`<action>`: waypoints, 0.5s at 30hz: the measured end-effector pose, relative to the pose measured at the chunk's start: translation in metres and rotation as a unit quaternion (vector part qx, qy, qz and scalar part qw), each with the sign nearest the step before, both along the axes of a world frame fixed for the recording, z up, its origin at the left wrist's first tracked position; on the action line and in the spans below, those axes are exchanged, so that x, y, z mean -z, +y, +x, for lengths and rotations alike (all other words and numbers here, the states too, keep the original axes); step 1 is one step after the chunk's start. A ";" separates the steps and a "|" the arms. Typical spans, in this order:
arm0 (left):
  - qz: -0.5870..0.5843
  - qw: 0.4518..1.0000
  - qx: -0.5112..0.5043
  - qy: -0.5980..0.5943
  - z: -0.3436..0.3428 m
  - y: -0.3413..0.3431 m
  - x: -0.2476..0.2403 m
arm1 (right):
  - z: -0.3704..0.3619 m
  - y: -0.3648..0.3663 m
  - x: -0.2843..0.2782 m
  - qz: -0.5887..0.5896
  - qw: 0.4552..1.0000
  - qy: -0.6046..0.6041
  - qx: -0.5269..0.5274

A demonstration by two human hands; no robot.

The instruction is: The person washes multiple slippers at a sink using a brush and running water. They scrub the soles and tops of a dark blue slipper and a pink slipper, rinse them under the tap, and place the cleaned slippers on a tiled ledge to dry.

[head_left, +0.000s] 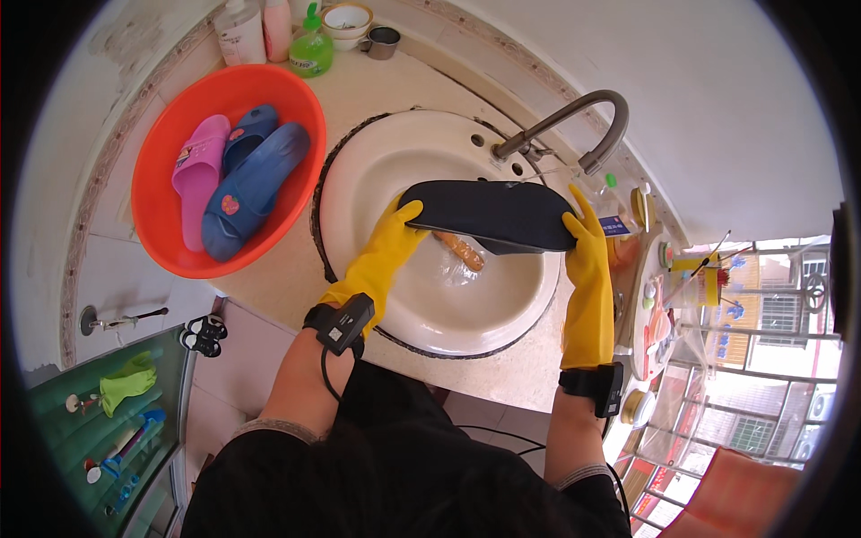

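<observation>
Both my hands wear yellow rubber gloves. Between them, over the white oval sink point(529, 309), a black slipper point(484, 211) lies sideways with its long flat face showing. My left hand point(395, 229) grips its left end, thumb on top. At the right end, my right hand point(585, 229) holds it with the fingers pointing up along the edge. Beneath the slipper, in the basin, lies a brown wooden-handled brush point(462, 252); its other end is hidden. A thin stream from the curved metal faucet point(613, 125) appears to reach the slipper's upper side.
Left of the sink, a red-orange basin point(148, 211) holds one pink slipper point(199, 179) and two blue slippers point(256, 193). Behind it stand bottles, including a green pump bottle point(311, 54), stacked bowls point(347, 22) and a metal cup point(382, 42). Toiletries crowd the right ledge beside a barred window.
</observation>
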State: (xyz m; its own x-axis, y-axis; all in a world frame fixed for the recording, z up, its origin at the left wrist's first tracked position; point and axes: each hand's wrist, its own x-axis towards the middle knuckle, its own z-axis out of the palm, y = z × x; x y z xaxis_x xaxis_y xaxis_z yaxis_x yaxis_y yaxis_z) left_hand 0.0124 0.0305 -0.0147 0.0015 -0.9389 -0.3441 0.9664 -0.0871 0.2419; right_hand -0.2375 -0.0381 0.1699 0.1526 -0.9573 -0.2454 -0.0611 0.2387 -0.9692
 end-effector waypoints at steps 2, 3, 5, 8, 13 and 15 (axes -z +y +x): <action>-0.008 0.999 0.027 -0.023 0.004 0.001 -0.014 | -0.008 0.005 0.002 -0.035 0.999 -0.017 -0.021; -0.020 0.999 0.028 -0.037 0.006 0.000 -0.020 | -0.012 0.008 0.003 -0.054 0.998 -0.028 -0.033; -0.080 0.995 0.017 -0.051 0.011 -0.006 -0.028 | -0.020 0.014 0.008 -0.073 0.996 -0.025 -0.054; -0.154 0.897 -0.005 -0.414 0.022 -0.021 -0.032 | -0.033 0.023 0.015 -0.051 0.996 -0.002 -0.073; -0.295 0.768 -0.115 -0.557 0.031 -0.037 -0.038 | -0.048 0.035 0.024 -0.022 0.996 -0.021 -0.085; -0.253 0.664 -0.105 -0.696 0.031 -0.035 -0.044 | -0.051 0.039 0.026 -0.040 0.995 -0.015 -0.089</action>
